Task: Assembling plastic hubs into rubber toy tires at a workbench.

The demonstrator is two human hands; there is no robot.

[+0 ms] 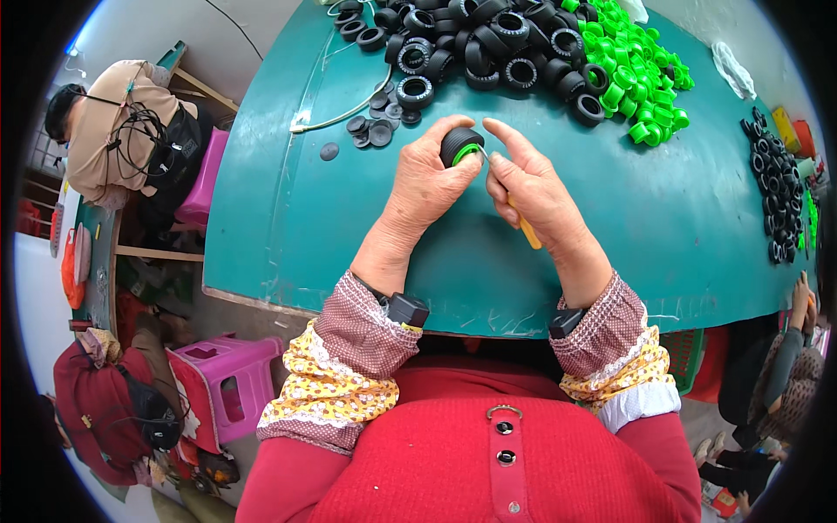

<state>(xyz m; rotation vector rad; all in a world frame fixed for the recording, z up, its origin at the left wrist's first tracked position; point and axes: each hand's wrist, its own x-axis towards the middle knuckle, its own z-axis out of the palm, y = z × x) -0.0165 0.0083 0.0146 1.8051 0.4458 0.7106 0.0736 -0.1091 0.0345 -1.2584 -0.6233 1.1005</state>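
Note:
Over the middle of the green table, my left hand [427, 179] grips a small black toy tyre [457, 141] between thumb and fingers. A bright green wheel hub [468, 152] shows inside the tyre's opening. My right hand [534, 187] is closed round a thin tool with a yellow handle [527, 230]. The tool's narrow metal tip [485, 152] meets the edge of the hub and tyre. My right index finger stretches out above the tip. Part of the handle is hidden within my right palm.
Black tyres [479, 44] are heaped at the table's far side, beside a pile of green hubs [632, 74]. Flat black discs [380, 132] lie left of my hands, near a pale cord [349, 112]. More tyres [774, 187] line the right edge. People sit nearby at left and right.

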